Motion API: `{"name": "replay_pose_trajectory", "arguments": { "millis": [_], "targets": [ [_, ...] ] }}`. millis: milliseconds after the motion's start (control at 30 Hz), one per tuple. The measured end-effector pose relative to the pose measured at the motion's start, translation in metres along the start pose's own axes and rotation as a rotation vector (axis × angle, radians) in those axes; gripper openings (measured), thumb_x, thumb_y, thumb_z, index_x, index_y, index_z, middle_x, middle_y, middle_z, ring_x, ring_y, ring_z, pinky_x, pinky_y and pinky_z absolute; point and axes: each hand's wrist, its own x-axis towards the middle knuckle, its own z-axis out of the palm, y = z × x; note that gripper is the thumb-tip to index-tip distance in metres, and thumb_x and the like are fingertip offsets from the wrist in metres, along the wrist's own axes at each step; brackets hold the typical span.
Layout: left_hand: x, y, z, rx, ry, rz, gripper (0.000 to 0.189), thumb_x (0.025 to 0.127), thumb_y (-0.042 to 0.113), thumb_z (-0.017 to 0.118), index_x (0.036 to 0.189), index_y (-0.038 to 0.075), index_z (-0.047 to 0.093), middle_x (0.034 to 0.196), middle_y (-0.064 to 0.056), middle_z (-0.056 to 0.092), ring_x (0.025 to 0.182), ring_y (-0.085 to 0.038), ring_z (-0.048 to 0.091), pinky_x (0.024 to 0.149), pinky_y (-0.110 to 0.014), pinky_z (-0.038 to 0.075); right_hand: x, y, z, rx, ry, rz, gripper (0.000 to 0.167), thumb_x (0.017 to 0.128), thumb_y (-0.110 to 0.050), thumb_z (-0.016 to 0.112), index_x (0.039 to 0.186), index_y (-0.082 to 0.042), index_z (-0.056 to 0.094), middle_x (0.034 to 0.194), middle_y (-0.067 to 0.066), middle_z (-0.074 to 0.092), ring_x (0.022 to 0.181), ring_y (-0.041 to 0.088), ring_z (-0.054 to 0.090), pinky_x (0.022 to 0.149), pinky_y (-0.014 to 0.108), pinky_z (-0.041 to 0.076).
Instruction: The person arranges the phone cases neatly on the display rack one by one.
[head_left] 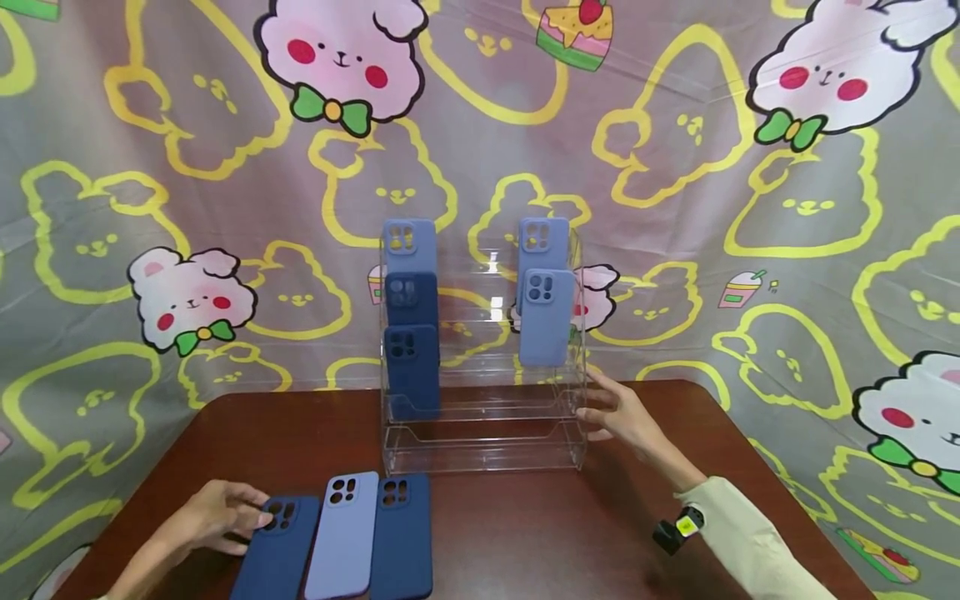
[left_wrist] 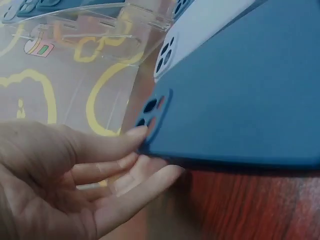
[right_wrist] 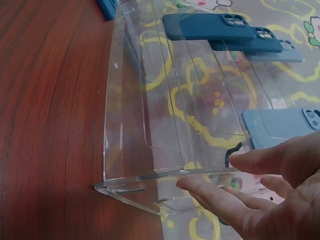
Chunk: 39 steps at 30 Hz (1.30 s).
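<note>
Leftmost case (head_left: 276, 554), at the tabletop's (head_left: 510, 542) near left, is pinched at its top corner by the left hand (head_left: 210, 517): with so slim a grip, it could be dropped! The rack (head_left: 487, 458), flanked by the relaxed right hand (head_left: 628, 417), might be nudged askew.

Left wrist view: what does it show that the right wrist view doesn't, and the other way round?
Only the left wrist view: the left hand holding a dark blue phone case near its camera holes, and a pale case beside it.

Only the right wrist view: the right hand by one side of the clear stand, and a light blue case in the stand near that hand.

Both: part of the stand, dark blue cases in it, the reddish-brown table and the cartoon-patterned cloth.
</note>
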Motion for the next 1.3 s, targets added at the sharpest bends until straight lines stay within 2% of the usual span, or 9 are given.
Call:
{"name": "replay_pose_trajectory", "arguments": {
  "millis": [267,400,567,667,767,867,933,1100,1300],
  "targets": [
    [-0.009,0.006,-0.021,-0.114,-0.006,0.140,0.056,0.100,0.019,0.073,0.137,-0.019,0.053,0.116,-0.019,0.075,0.097,-0.027,0.076,0.078,-0.047,0.068,-0.001,-0.001,0.000,0.004,0.008,0.013,0.076,0.102,0.006,0.061,0.166,-0.003,0.022,0.151,0.045,0.040,0.116,0.053,0.066,0.079,0.051,0.067],
    [-0.019,0.026,-0.028,-0.131,0.101,0.186,0.064,0.100,0.023,0.074,0.144,-0.016,0.050,0.126,-0.021,0.071,0.101,-0.022,0.075,0.081,-0.046,0.068,-0.002,-0.002,0.000,0.001,0.013,0.008,0.075,0.102,0.006,0.061,0.166,-0.002,0.022,0.152,0.045,0.039,0.116,0.054,0.066,0.079,0.052,0.067],
    [-0.026,0.061,-0.023,-0.133,0.236,0.227,0.072,0.098,0.030,0.077,0.149,-0.012,0.048,0.121,-0.014,0.071,0.093,-0.013,0.076,0.081,-0.044,0.068,-0.003,-0.004,0.002,-0.003,0.031,0.017,0.075,0.101,0.006,0.061,0.166,-0.002,0.024,0.151,0.044,0.041,0.115,0.052,0.067,0.078,0.052,0.067],
    [-0.024,0.087,-0.014,-0.141,0.296,0.314,0.070,0.098,0.031,0.077,0.149,-0.009,0.050,0.117,-0.011,0.071,0.088,-0.007,0.075,0.079,-0.041,0.068,-0.004,-0.005,0.002,-0.014,0.049,0.021,0.074,0.101,0.006,0.061,0.165,-0.003,0.027,0.150,0.044,0.043,0.113,0.051,0.068,0.077,0.052,0.067],
    [-0.021,0.117,-0.003,-0.141,0.351,0.448,0.062,0.098,0.027,0.077,0.146,-0.007,0.056,0.121,-0.019,0.069,0.087,-0.004,0.074,0.075,-0.037,0.068,-0.004,-0.004,0.003,-0.030,0.056,0.024,0.073,0.101,0.006,0.062,0.165,-0.004,0.028,0.150,0.043,0.044,0.113,0.051,0.069,0.076,0.051,0.067],
    [-0.017,0.151,0.011,-0.158,0.368,0.555,0.058,0.097,0.026,0.078,0.145,-0.002,0.059,0.130,-0.027,0.065,0.089,-0.002,0.074,0.076,-0.033,0.068,-0.005,-0.003,0.004,-0.027,0.055,0.030,0.072,0.101,0.005,0.062,0.165,-0.005,0.029,0.150,0.043,0.044,0.113,0.051,0.069,0.076,0.050,0.067],
    [-0.012,0.173,0.022,-0.185,0.362,0.605,0.056,0.097,0.026,0.079,0.144,0.001,0.062,0.131,-0.025,0.066,0.092,0.000,0.074,0.079,-0.031,0.067,-0.005,-0.002,0.003,-0.018,0.051,0.025,0.072,0.101,0.006,0.062,0.165,-0.005,0.029,0.149,0.043,0.045,0.113,0.051,0.068,0.077,0.050,0.067],
    [0.013,0.222,0.054,-0.246,0.364,0.753,0.044,0.096,0.014,0.079,0.136,0.002,0.068,0.117,-0.023,0.071,0.090,-0.002,0.072,0.079,-0.028,0.067,-0.005,-0.003,0.003,-0.021,0.054,0.015,0.072,0.101,0.006,0.062,0.164,-0.004,0.030,0.148,0.043,0.046,0.111,0.051,0.070,0.075,0.049,0.067],
    [0.048,0.257,0.097,-0.252,0.365,0.906,0.036,0.095,0.005,0.078,0.130,0.002,0.071,0.110,-0.023,0.071,0.089,-0.023,0.074,0.078,-0.034,0.068,-0.004,-0.003,0.005,-0.047,0.065,0.008,0.071,0.100,0.009,0.060,0.164,-0.003,0.031,0.146,0.043,0.048,0.106,0.049,0.072,0.076,0.052,0.067]
  ]
}}
